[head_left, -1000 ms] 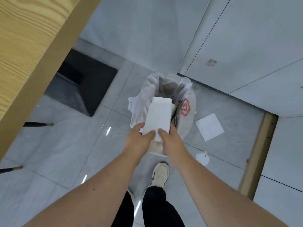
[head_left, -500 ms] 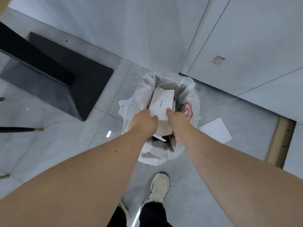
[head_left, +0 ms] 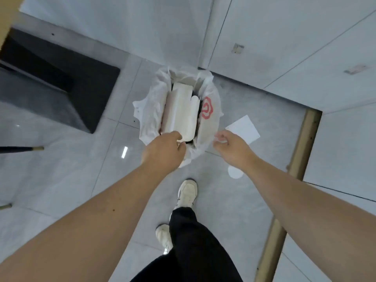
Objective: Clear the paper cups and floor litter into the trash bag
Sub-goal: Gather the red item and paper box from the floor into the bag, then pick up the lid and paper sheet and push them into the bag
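Left hand (head_left: 162, 152): fingers curled in at the near end of the flat white folded cardboard carton (head_left: 181, 112), thumb side touching its lower edge; whether truly pinching it or only pressing, impossible to tell at this blur. Right hand (head_left: 232, 147): fingers loosely apart, holding nothing, hovering just beside the outer wall of the thin white plastic trash bag with the red emblem (head_left: 209, 110) and just short of the white rectangular sheet of paper (head_left: 243, 129) lying on the grey tiled floor (head_left: 61, 180).

Carton standing on end inside the bag's mouth, leaning toward the left side, upper end poking above the rim, so not yet fully down.

To finish well, probably: push down along the carton's long axis rather than sideways, so the soft bag does not tip or tear; steady the rim with the free hand if the plastic folds inward; flatten the carton against one side to leave room. Then on to the floor litter at the right.

Counted: one trash bag; one carton in it; one paper sheet on the floor beside the bag; one small white round disc (head_left: 234, 173), perhaps a cup lid, partly hidden under the right forearm. No whole paper cups visible. Two hands, two pale sneakers.
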